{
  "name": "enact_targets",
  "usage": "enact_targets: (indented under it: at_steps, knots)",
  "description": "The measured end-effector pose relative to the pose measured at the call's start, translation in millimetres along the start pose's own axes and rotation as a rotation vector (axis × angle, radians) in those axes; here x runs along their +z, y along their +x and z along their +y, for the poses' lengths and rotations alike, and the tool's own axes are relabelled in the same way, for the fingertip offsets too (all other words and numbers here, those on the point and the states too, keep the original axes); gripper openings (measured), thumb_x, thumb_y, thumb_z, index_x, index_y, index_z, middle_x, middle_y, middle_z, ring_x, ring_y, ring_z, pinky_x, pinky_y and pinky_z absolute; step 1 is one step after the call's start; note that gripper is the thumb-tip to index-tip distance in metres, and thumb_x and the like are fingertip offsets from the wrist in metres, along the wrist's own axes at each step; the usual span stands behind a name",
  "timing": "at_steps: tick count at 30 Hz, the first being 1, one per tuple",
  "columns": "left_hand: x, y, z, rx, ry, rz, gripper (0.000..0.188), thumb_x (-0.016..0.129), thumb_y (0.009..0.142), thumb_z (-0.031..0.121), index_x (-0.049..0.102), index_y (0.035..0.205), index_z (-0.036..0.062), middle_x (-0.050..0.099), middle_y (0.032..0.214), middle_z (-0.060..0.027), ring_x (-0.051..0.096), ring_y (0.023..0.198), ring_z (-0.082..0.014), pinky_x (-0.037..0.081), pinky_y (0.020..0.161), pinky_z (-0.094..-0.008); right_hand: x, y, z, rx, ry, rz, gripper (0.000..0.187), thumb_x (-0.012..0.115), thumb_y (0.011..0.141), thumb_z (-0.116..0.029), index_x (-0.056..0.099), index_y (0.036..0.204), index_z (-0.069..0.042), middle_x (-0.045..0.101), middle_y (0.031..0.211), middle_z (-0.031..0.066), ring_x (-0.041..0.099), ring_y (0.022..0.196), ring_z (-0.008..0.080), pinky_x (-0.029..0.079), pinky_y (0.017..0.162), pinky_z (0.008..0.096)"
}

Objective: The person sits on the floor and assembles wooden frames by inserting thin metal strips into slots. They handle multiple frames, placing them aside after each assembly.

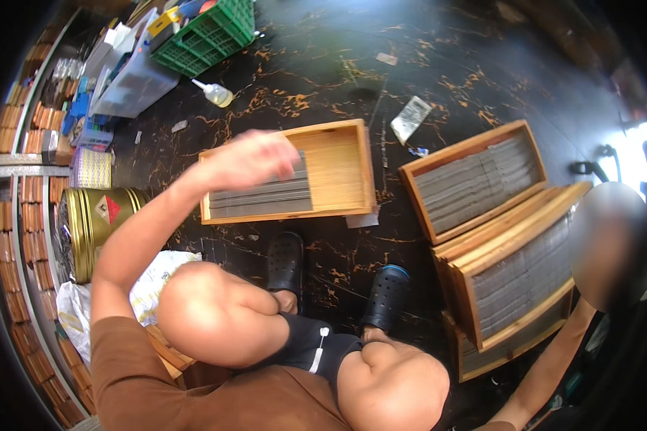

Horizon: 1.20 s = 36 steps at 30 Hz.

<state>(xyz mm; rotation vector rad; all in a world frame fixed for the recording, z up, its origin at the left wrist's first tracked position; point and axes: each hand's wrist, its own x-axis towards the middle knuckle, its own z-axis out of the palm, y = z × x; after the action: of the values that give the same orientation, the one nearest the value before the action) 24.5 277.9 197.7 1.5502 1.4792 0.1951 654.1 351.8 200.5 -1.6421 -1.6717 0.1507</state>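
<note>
My left hand is raised over a shallow wooden box on the floor in front of my feet. Motion smears its fingers, and I cannot make out anything in them. Flat grey strips fill the left part of that box; bare wood shows in its right part. Far out to the right, my right hand lies within a blurred patch, so its fingers are hidden. It is nearest to a pile of wooden boxes packed with rows of grey strips.
Another wooden box of grey strips leans behind the pile. Left stand a gold tin, a clear plastic bin, a green crate and laden shelves. A squeeze bottle and a plastic packet lie on the dark floor.
</note>
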Motion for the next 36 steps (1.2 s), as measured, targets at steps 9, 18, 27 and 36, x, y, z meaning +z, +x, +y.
enact_targets:
  at_steps: [9, 18, 27, 36]
  knots:
    - [20, -70, -164, -0.182, -0.286, 0.933, 0.018, 0.062, 0.104, 0.015, 0.070, 0.103, -0.0015, 0.073, 0.099, -0.0077, 0.068, 0.090, -0.0145, 0.055, 0.084, -0.0295, 229, -57, -263, 0.078, 0.289, -1.260, 0.028, 0.066, 0.097, -0.014, 0.068, 0.117, 0.006, 0.075, 0.103, 0.0198, 0.073, 0.093, 0.0265, 0.058, 0.085, 0.0370]
    - [129, -21, -126, 0.293, 0.003, 0.689, 0.019, 0.079, 0.083, 0.005, 0.072, 0.099, -0.0010, 0.072, 0.106, -0.0130, 0.066, 0.097, -0.0313, 0.053, 0.087, -0.0414, 348, -165, -282, 0.200, 0.204, -1.286, 0.020, 0.070, 0.086, -0.006, 0.070, 0.101, 0.007, 0.075, 0.093, 0.0231, 0.074, 0.089, 0.0378, 0.058, 0.085, 0.0438]
    - [139, 0, -128, 0.265, 0.063, 0.630, 0.023, 0.080, 0.080, 0.007, 0.071, 0.099, -0.0016, 0.070, 0.106, -0.0121, 0.063, 0.097, -0.0311, 0.051, 0.086, -0.0404, 339, -194, -274, 0.302, 0.279, -1.083, 0.023, 0.077, 0.086, -0.004, 0.071, 0.106, 0.005, 0.077, 0.089, 0.0172, 0.076, 0.082, 0.0222, 0.059, 0.074, 0.0326]
    - [84, -31, -168, -0.002, 0.175, 0.997, 0.012, 0.074, 0.091, 0.005, 0.071, 0.101, 0.0001, 0.071, 0.105, -0.0131, 0.065, 0.098, -0.0309, 0.051, 0.089, -0.0408, 318, -167, -263, -0.134, 0.153, -0.684, 0.017, 0.077, 0.087, -0.007, 0.067, 0.099, -0.002, 0.065, 0.087, 0.0117, 0.065, 0.076, 0.0259, 0.054, 0.069, 0.0365]
